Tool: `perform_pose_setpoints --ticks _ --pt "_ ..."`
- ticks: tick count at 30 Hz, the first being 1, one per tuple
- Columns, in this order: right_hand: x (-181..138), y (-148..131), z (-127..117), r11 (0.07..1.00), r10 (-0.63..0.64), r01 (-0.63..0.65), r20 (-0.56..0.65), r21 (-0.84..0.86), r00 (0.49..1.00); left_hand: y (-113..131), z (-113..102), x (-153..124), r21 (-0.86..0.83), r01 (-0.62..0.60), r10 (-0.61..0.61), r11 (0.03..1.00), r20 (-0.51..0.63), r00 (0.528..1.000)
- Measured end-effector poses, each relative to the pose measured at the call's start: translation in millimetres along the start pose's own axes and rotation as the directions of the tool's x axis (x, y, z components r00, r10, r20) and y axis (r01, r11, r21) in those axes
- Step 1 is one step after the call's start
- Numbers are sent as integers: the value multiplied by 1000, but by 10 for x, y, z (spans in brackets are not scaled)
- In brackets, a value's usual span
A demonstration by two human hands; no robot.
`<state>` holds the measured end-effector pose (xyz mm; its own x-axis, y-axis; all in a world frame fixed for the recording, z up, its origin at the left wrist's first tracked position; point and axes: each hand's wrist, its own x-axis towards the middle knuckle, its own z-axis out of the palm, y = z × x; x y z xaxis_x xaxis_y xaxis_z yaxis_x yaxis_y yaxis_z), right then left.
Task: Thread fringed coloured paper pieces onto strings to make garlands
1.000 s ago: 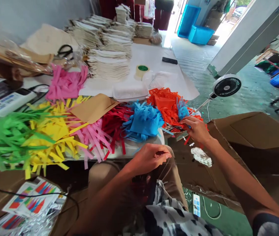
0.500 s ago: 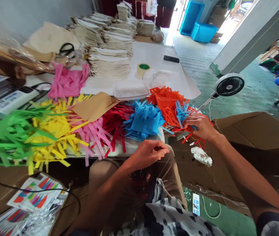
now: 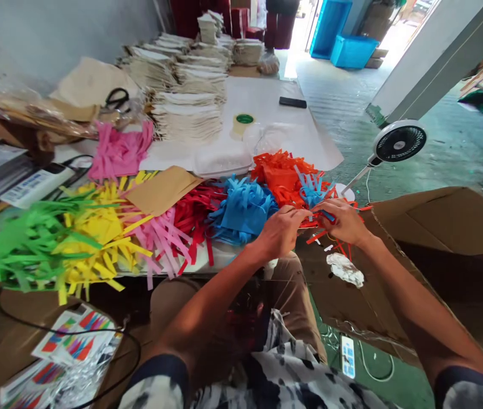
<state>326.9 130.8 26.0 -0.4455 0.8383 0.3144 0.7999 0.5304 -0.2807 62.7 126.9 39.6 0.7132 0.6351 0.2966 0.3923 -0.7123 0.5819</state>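
My right hand is closed round a small blue fringed tassel, its cut strips fanning out above the fingers. Close beside it, my left hand has its fingertips pinched together near the tassel's lower end; whatever is between them is hidden. Behind both hands lies a heap of orange-red fringed strips. A larger pile of blue fringe is just left of my left hand. Further left lie piles of dark red, pink, yellow and green fringe.
A brown paper piece lies over the fringe. Behind are a clear plastic tray, a tape roll, a black bar-shaped object, paper stacks and scissors. A fan and a cardboard box stand right.
My left hand has moved up and right from above my lap to meet my right hand at the blue tassel. The right hand still holds the tassel in nearly the same place.
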Motion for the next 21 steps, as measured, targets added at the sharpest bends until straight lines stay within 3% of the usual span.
perform_pose_setpoints --ticks 3,6,9,14,21 --pt "-23 6 -39 998 44 -42 -47 44 998 -100 178 222 228 54 -62 972 26 998" --pt "-20 49 -41 992 106 -97 -131 76 986 -132 270 244 342 19 -20 940 1 1000" --pt "67 106 33 992 119 -110 -178 62 977 -117 268 186 368 -56 56 928 13 998" --pt "355 128 163 999 30 -24 -139 45 990 -131 229 115 400 -90 96 912 4 995" --pt "488 -62 20 997 -74 77 -124 17 989 -230 182 45 488 -77 88 869 1 996"
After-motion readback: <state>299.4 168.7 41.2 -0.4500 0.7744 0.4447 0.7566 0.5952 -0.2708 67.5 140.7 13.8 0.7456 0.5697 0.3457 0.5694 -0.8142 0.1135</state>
